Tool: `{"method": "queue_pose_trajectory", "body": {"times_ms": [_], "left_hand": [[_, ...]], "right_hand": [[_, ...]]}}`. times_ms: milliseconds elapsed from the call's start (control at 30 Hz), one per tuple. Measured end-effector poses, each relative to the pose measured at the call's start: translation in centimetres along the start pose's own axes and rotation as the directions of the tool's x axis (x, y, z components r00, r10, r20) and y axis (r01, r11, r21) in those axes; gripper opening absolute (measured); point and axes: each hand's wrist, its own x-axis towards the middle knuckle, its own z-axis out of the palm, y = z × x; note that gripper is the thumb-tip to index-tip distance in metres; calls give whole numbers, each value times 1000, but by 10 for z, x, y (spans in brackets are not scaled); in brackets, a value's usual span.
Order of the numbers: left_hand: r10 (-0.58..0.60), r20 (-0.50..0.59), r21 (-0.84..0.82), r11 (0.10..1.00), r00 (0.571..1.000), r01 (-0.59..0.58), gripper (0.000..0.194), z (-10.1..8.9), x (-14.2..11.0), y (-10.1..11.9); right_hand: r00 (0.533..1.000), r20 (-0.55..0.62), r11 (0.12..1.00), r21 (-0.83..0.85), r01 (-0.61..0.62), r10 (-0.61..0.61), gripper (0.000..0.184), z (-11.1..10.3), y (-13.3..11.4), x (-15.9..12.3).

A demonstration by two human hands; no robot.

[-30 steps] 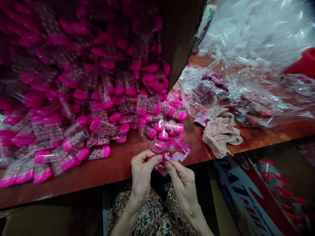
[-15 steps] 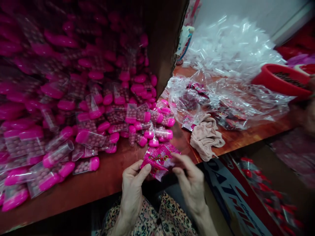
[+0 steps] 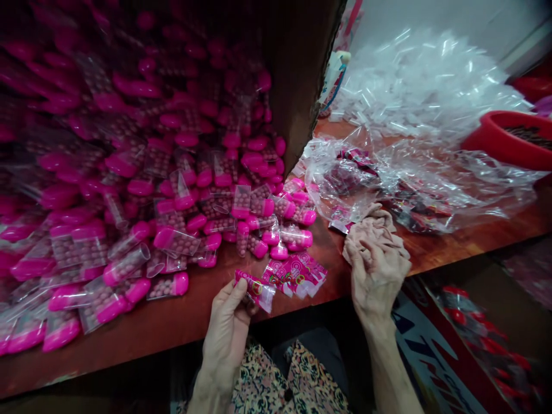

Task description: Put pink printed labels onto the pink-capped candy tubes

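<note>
The left hand pinches a printed pink label at its left end, with the thumb on top and the other fingers bent below; perhaps this is because so thin a piece is easier to control by its end, and the remainder projects free to the right. This label is above the front edge of the table, just before a few loose pink labels, which seem to lie there for being near to both hands. Whether they touch it, I cannot tell. The right hand lies on a beige cloth, fingertips partly sunk in its folds, so I cannot tell if they grip or only press. Behind are pink-capped containers, heaped closely, and a clear plastic bag.
</note>
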Motion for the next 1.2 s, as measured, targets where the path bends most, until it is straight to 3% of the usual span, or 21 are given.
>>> {"method": "queue_pose_trajectory", "body": {"times_ms": [33,133,333,467,533,600,667,733,833,1033,1200], "left_hand": [[-2,-19,-11,1000,1000,2,21,0,0,1],[-3,-50,-28,1000,999,2,23,-1,0,2],[8,-65,-63,998,998,-12,26,1,0,6],[-1,-74,-104,995,997,-7,27,1,1,9],[-2,-66,-118,993,998,-6,26,1,1,9],[1,-54,-123,992,999,-8,24,0,1,10],[8,-41,-121,993,999,-13,22,-1,1,10],[20,-29,-112,993,999,-23,20,-2,1,10],[50,-21,-91,994,999,-52,20,-2,1,9],[140,-7,3,990,990,-140,18,0,-4,7],[246,15,118,962,969,-246,17,2,-5,4]], "right_hand": [[995,79,990,125,-66,56,47,1,-12,-2],[972,219,959,247,-140,86,48,13,-41,-7],[931,328,843,444,-304,163,38,39,-63,-7],[926,294,714,594,-370,236,37,26,-68,-5],[903,324,594,681,-429,282,35,13,-70,-4],[823,473,360,743,-564,314,36,-3,-70,-5],[703,653,160,691,-705,282,37,-16,-71,-9],[598,770,74,598,-798,223,37,-25,-73,-17],[528,836,73,524,-849,150,35,-30,-79,-34],[526,847,218,501,-838,75,28,-27,-88,-65],[519,853,285,484,-827,56,27,-31,-95,-68]]}}
